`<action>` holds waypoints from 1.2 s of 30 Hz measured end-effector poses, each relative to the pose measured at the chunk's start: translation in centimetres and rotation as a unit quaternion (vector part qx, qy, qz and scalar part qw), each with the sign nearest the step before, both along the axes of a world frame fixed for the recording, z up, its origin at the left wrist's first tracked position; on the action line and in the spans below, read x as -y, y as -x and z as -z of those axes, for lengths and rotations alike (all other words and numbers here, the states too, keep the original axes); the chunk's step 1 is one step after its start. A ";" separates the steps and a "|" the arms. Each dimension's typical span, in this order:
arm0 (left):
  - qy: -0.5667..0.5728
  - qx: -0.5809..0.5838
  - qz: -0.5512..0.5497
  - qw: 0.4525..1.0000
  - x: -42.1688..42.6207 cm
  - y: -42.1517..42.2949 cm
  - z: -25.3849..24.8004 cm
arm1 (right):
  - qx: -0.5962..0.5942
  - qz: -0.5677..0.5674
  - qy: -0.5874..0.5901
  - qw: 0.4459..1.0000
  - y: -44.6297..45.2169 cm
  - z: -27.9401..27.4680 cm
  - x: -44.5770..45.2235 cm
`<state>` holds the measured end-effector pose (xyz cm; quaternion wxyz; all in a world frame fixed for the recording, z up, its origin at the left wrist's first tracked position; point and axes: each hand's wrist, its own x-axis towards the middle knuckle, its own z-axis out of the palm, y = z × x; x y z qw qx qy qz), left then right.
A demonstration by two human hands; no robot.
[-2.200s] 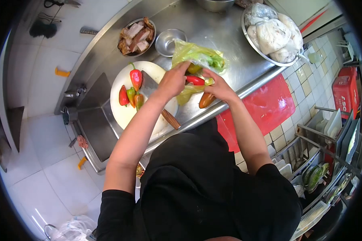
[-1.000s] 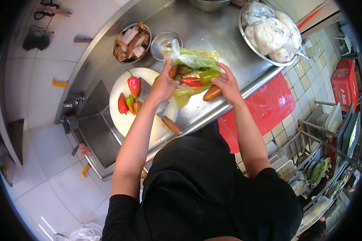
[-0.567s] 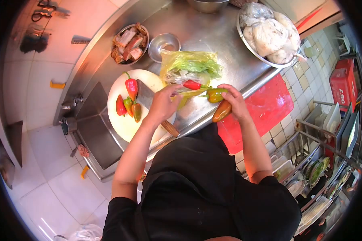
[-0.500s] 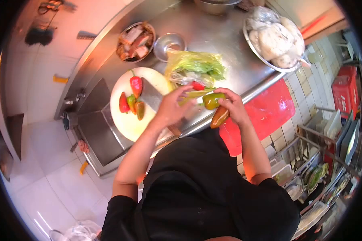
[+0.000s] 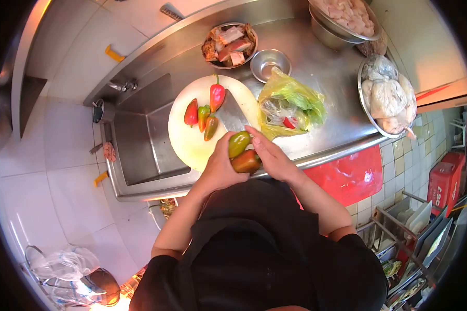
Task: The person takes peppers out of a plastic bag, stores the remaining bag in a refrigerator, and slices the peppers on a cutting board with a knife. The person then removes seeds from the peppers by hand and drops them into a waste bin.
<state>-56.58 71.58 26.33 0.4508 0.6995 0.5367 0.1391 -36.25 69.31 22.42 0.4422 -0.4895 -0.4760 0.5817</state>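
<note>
A green pepper (image 5: 239,144) and an orange-brown pepper (image 5: 246,161) are held together between my hands, close to my apron at the counter edge. My left hand (image 5: 224,165) wraps round them from the left; my right hand (image 5: 269,155) touches them from the right. Behind them is a round white board (image 5: 184,142) carrying several red, green and brownish peppers (image 5: 216,97) and a wide-bladed knife (image 5: 233,114), its handle hidden by my hands. A yellow-green plastic bag (image 5: 267,106) with leafy greens and something red inside lies right of the board.
A bowl of meat (image 5: 230,45), a small steel bowl (image 5: 271,65), a bowl of pale pieces (image 5: 347,18) and a bowl of bagged pale items (image 5: 388,98) stand on the steel counter. The sink (image 5: 150,140) is at left, a red surface (image 5: 347,176) right, racks (image 5: 404,228) lower right.
Both hands have moved left from the bag toward the board, bringing the green and orange-brown peppers. My left hand has closed round them. The view has shifted, showing more at the right.
</note>
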 end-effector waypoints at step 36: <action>0.001 -0.142 -0.075 0.987 -21.3 3.3 7.1 | 0.276 0.176 -0.060 0.943 -6.4 6.0 -1.4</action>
